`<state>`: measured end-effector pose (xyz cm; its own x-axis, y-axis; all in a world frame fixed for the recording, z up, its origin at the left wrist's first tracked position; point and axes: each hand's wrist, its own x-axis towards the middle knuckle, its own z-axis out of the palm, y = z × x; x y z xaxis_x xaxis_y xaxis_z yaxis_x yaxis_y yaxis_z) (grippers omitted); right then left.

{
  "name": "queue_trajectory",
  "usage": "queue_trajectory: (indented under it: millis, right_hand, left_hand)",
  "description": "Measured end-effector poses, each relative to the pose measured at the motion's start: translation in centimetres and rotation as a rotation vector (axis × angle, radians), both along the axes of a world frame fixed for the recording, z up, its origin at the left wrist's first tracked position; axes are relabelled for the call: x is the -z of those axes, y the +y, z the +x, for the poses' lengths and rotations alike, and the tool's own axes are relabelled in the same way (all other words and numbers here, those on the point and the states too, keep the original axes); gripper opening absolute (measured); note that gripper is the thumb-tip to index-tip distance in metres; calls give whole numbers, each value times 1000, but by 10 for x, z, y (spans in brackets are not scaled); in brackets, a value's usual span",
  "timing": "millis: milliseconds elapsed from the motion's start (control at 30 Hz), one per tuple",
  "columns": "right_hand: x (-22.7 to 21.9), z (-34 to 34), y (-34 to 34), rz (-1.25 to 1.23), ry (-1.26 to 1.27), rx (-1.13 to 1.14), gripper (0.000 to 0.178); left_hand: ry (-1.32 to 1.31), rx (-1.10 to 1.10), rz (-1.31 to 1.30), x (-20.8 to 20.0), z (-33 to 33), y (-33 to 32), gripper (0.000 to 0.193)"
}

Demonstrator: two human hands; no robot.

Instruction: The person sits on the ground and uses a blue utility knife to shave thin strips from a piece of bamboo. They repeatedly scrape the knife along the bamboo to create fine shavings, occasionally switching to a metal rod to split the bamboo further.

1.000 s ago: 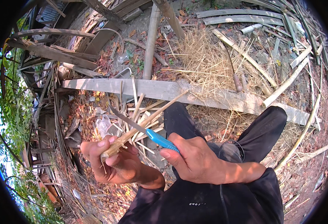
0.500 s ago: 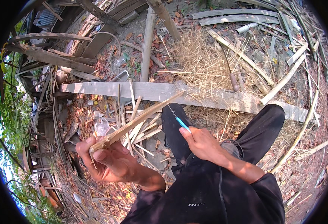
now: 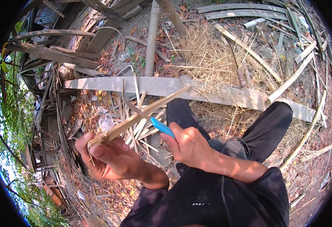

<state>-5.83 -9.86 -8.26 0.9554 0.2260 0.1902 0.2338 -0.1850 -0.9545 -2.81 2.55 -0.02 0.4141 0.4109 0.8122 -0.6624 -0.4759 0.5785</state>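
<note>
My left hand point(image 3: 111, 159) is closed around the near end of a split bamboo stick point(image 3: 150, 109), which slants up and away to the right above a long grey plank. In my right hand point(image 3: 190, 145) is a knife point(image 3: 162, 126) with a bright blue handle. Its thin blade points to the upper left and crosses the middle of the stick; whether the edge is cutting into it I cannot tell. Pale split strips point(image 3: 141, 130) lie in a pile on the ground below the stick.
The grey wooden plank point(image 3: 166, 86) runs across the ground beyond my knees. A heap of dry straw shavings point(image 3: 207, 56) lies past it, with a wooden-handled tool point(image 3: 241, 77) on top. Bamboo poles point(image 3: 290, 79) lie at right; stacked timber point(image 3: 56, 56) stands at left.
My right hand has moved left and turned the knife, bringing its blade from beside my knee across the bamboo stick. My left hand keeps hold of the stick nearly in place.
</note>
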Motion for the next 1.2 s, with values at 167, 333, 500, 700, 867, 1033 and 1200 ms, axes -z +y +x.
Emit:
queue_trajectory:
  millis: [167, 333, 500, 700, 867, 1033, 1200]
  right_hand:
    - [20, 15, -13, -315, 158, 186, 32]
    - [4, -5, -8, 131, 16, -1, 30]
    - [34, 21, -21, -358, 442, 153, 33]
    - [43, 6, -14, 150, 23, 42, 29]
    - [48, 20, 2, 16, -49, 128, 27]
    - [79, 27, 10, -47, -17, 85, 28]
    - [130, 27, -40, -536, 705, 183, 60]
  left_hand:
    - [-15, 104, 17, -1, 0, 5, 37]
    - [-29, 117, 12, 6, -2, 4, 37]
    - [-41, 82, -41, 6, 3, 24, 35]
    - [-8, 281, -2, 10, -2, 32, 32]
    - [-15, 240, -15, 6, 2, 29, 34]
    - [3, 210, -4, -1, 7, 33, 34]
    - [-9, 139, 37, -1, -3, 28, 35]
